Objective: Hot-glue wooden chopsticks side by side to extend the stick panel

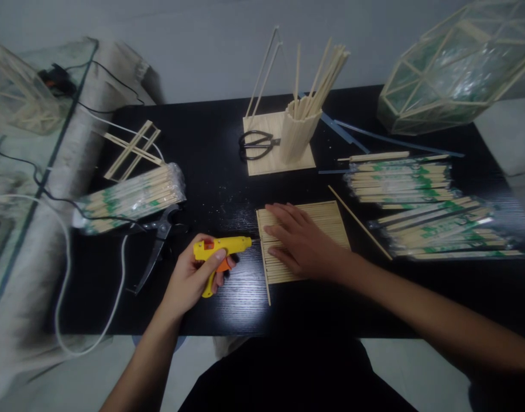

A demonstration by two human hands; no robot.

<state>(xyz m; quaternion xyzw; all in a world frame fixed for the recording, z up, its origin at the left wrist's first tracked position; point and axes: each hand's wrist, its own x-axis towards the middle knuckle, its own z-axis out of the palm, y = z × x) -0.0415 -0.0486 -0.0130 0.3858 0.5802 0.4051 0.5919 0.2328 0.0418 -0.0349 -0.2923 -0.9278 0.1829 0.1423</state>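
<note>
My left hand point(198, 272) is wrapped round a yellow glue gun point(226, 246) with an orange trigger. Its nozzle points right, at the left edge of a flat panel of bamboo sticks point(331, 223) laid side by side. A single thin stick point(266, 280) runs along that edge and sticks out past the panel's near corner. My right hand point(299, 243) lies flat on the panel with its fingers spread, pressing near the left edge and hiding part of the sticks.
Behind the panel, a stick cup point(301, 134) and black scissors point(258, 145) stand on a wooden base point(265, 166). Wrapped chopstick packs point(400, 183) lie right; another pack point(134, 194), pliers point(157, 246) and a white cord point(120, 286) lie left. A faceted stick frame point(442, 80) stands back right.
</note>
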